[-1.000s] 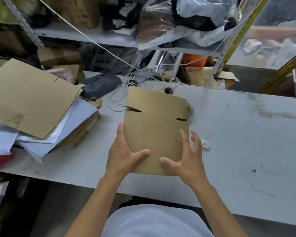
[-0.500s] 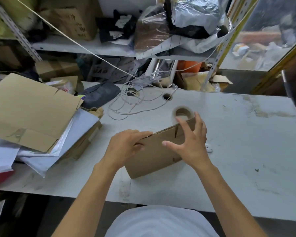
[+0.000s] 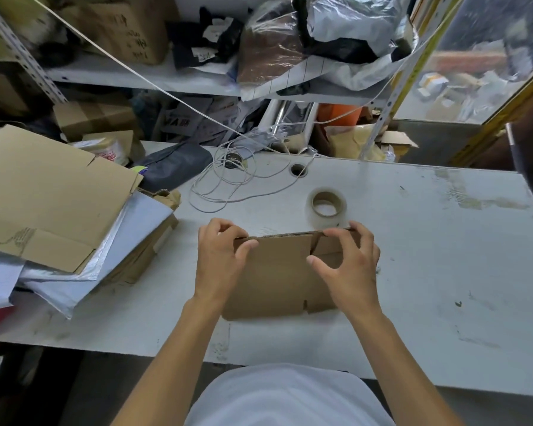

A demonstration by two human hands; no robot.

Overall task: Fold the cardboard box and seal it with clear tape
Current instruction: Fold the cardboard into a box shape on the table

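Lying flat on the white table (image 3: pixel 413 272), near its front edge: one cardboard box (image 3: pixel 277 278), unfolded. Left hand (image 3: pixel 219 256) and right hand (image 3: pixel 350 262) each pinch its far edge with curled fingers. Clear tape roll (image 3: pixel 326 206) just behind the box; loose white cord (image 3: pixel 228 182) further back.

Bare table to the right, clutter at left and rear

From the cardboard box (image 3: pixel 277 275), the table (image 3: pixel 443 256) lies bare toward 3 and 6 o'clock. The tape roll (image 3: pixel 326 206) sits near at 1 o'clock, a loose cord (image 3: pixel 228 182) at 11, a stack of flat cardboard and mailers (image 3: pixel 59 210) at 9, and a loaded shelf (image 3: pixel 166 78) overhangs at 12.
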